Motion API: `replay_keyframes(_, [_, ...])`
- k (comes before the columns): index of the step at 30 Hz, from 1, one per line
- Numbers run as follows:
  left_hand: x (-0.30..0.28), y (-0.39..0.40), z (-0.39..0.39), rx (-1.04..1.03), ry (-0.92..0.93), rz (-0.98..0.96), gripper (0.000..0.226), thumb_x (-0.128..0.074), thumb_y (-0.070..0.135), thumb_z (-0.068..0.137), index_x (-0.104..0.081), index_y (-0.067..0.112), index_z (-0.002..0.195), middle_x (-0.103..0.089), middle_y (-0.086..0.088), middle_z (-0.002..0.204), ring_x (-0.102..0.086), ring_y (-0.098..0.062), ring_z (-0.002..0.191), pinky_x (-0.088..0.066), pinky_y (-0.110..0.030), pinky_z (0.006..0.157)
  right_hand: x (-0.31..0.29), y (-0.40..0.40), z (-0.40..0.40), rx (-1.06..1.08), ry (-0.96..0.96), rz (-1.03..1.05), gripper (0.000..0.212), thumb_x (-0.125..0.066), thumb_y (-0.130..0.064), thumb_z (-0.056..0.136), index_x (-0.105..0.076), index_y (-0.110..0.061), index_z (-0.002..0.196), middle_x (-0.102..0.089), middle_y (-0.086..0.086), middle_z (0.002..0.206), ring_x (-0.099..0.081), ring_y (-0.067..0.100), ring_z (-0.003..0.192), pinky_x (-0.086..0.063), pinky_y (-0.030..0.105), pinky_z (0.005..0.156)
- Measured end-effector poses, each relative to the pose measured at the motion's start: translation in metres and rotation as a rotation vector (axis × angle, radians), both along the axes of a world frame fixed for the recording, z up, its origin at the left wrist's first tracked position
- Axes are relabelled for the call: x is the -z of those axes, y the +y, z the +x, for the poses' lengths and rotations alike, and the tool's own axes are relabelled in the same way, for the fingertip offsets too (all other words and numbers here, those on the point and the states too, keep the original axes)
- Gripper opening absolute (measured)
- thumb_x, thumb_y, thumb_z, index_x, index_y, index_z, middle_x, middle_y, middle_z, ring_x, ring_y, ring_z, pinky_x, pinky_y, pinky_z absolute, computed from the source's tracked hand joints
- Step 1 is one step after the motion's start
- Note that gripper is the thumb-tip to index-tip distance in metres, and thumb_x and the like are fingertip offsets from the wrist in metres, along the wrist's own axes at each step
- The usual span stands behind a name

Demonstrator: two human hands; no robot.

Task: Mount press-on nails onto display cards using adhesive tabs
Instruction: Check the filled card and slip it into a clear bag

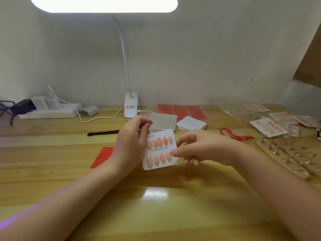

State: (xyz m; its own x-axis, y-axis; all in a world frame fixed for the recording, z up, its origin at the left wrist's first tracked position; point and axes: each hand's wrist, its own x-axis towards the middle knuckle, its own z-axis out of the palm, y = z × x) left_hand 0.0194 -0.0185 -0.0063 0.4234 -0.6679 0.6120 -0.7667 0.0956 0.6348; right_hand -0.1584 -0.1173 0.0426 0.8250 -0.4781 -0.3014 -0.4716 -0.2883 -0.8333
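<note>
At frame centre, the left hand grips the left edge of the display card, tilting it toward the camera above the bench. The right hand pinches the lower-right nail, probably to seat it on its tab.

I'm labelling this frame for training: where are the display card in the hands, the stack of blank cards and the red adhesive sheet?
display card (pixel 159 150): head view, printed middle strip.
stack of blank cards (pixel 191 122): head view, top card's face.
red adhesive sheet (pixel 180 110): head view, middle panel.
</note>
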Motion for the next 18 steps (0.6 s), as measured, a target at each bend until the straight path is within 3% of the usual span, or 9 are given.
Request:
replay_keyframes(2, [-0.004,0.000,0.002,0.014,0.060,-0.033,0.018,-0.052,0.016,0.098,-0.054,0.032,0.092,-0.059,0.010,0.084,-0.062,-0.005,0.074,-0.047,-0.014,0.056,-0.001,0.004,0.002,0.005,-0.136,0.216,0.010,-0.065,-0.011,0.090,-0.070,-0.007,0.098,-0.074,0.007,0.086,-0.069,0.015,0.068,-0.053,0.019,0.054])
replay_keyframes(6, [-0.020,0.004,0.005,-0.049,0.068,-0.163,0.021,-0.055,0.018,0.097,-0.057,0.037,0.088,-0.064,0.010,0.081,-0.060,-0.001,0.070,-0.046,-0.012,0.055,-0.006,0.011,0.005,0.095,-0.337,0.308,0.015,-0.061,-0.002,0.090,-0.068,0.009,0.097,-0.069,0.018,0.080,-0.069,0.020,0.063,-0.054,0.023,0.052])
replay_keyframes(11, [-0.038,0.011,0.007,-0.085,0.099,-0.335,0.008,-0.063,0.021,0.093,-0.069,0.021,0.098,-0.069,0.007,0.081,-0.064,-0.015,0.071,-0.054,-0.024,0.065,-0.013,0.018,0.008,0.264,-0.525,0.418,0.011,-0.057,-0.001,0.091,-0.065,0.007,0.089,-0.069,0.019,0.073,-0.069,0.021,0.061,-0.057,0.025,0.052])
replay_keyframes(14, [-0.045,0.015,-0.001,-0.032,0.150,-0.371,0.011,-0.069,0.021,0.090,-0.071,0.019,0.100,-0.072,0.008,0.083,-0.067,-0.006,0.075,-0.051,-0.014,0.068,-0.016,0.021,0.009,0.328,-0.603,0.500,0.014,-0.054,-0.003,0.093,-0.065,0.006,0.091,-0.072,0.019,0.077,-0.071,0.023,0.065,-0.056,0.024,0.053])
replay_keyframes(18, [-0.047,0.019,-0.018,0.039,0.055,-0.374,0.013,-0.071,0.019,0.087,-0.069,0.030,0.092,-0.071,0.017,0.086,-0.067,0.000,0.075,-0.048,-0.009,0.069,-0.021,0.026,0.010,0.359,-0.660,0.584,0.018,-0.050,-0.007,0.096,-0.064,0.004,0.097,-0.074,0.019,0.083,-0.073,0.027,0.070,-0.057,0.025,0.055])
